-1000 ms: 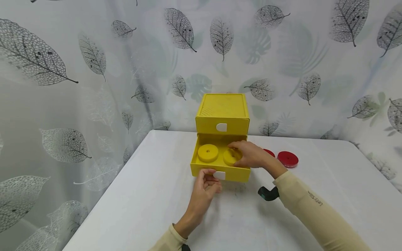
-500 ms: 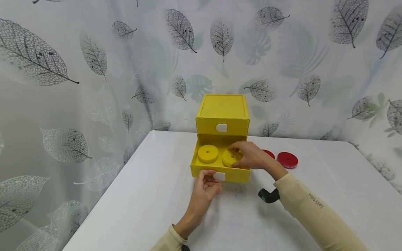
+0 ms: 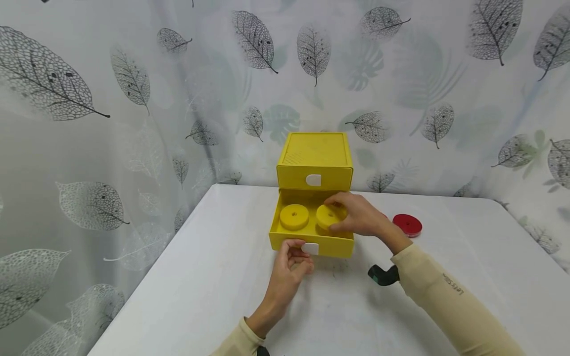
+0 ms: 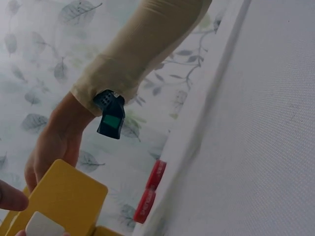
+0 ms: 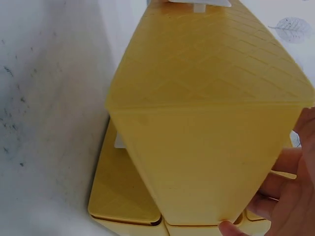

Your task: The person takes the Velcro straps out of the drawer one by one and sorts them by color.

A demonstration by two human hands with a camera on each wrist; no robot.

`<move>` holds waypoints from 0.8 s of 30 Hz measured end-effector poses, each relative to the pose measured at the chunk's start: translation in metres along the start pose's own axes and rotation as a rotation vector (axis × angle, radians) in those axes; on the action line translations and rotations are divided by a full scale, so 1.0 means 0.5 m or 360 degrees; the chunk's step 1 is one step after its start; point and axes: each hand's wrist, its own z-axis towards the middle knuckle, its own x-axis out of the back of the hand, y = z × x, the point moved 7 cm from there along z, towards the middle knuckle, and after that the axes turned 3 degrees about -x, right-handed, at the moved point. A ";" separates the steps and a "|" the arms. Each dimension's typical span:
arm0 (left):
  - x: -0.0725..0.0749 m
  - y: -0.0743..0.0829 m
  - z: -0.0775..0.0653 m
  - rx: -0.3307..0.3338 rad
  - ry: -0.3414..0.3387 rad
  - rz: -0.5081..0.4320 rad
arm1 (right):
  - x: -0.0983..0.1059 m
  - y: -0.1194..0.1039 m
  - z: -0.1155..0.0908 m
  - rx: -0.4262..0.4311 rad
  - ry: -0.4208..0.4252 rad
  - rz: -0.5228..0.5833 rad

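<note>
a drawer box stands at the back of a table, before a curtain. its lower drawer juts forward beneath the upper drawer; inside, one disc sits left, another disc right, between the right hand's fingers and thumb. the left hand is in front, at the front tab. right of the box lies a roll; a second roll, mostly hidden overhead, appears just left of it.

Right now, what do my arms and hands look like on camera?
Your left hand and right hand are gloveless. The left sleeve and right sleeve are beige; the right one bears small dark lettering. At its end sits a dark, angled device with a green patch; another dark piece shows partly beside the left sleeve.
</note>
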 end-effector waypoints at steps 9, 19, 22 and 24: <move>0.002 0.001 0.002 0.0009 0.0006 0.0003 | 0.014 -0.010 -0.006 0.0050 0.0054 -0.0035; 0.005 0.001 0.002 0.0010 0.0008 0.0017 | 0.038 -0.035 -0.017 0.0074 0.0086 -0.0011; 0.005 0.000 0.002 0.0013 0.0007 0.0020 | 0.043 -0.038 -0.020 0.0075 0.0097 0.0011; 0.005 0.000 0.003 0.0012 0.0006 0.0020 | 0.047 -0.038 -0.022 0.0072 0.0106 0.0031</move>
